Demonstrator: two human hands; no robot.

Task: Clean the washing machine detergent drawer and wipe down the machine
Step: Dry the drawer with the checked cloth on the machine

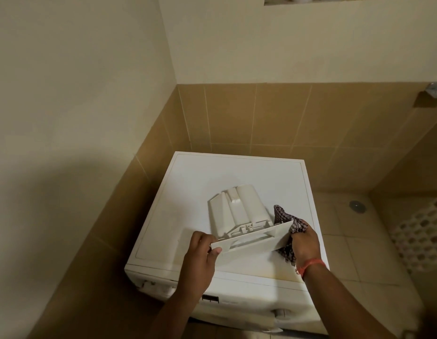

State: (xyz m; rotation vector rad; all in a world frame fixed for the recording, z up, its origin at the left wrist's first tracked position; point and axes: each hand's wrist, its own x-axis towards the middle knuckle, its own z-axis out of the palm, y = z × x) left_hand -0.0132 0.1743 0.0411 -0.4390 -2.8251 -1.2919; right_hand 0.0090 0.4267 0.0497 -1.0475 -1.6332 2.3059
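The white detergent drawer [239, 214] is out of the machine and held just above the top of the white washing machine [188, 182], underside up, its front panel toward me. My left hand [200, 255] grips the left end of that front panel. My right hand [305, 243] holds a dark checked cloth [283, 215] bunched against the panel's right end. Part of the cloth is hidden behind the panel and under my fingers.
The machine stands in a corner, with the tiled wall [237, 118] behind and to the left. Tiled floor with a round drain [357, 206] lies to the right, beside a white perforated basket [423, 231]. The control panel [249, 304] faces me.
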